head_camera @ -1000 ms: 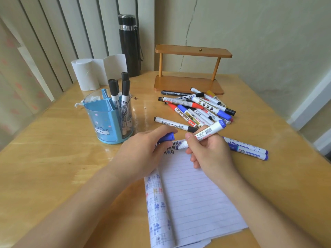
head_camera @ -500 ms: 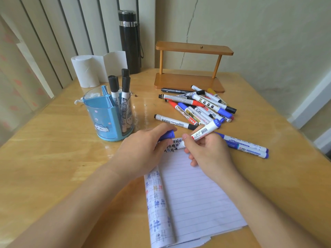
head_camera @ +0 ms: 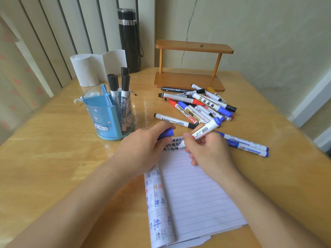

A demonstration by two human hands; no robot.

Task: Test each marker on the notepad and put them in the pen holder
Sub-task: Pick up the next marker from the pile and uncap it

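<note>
While the wooden table (head_camera: 53,158) carries it all, my notepad (head_camera: 195,194) lies open right in front of me, and the blue pen holder (head_camera: 102,120) stands up-left of it with black-capped markers (head_camera: 113,85) inside. My right hand (head_camera: 206,151) pinches the blue marker (head_camera: 204,130), tip down on the page's top edge, and my left hand (head_camera: 143,147) curls round its blue cap (head_camera: 167,133).
</note>
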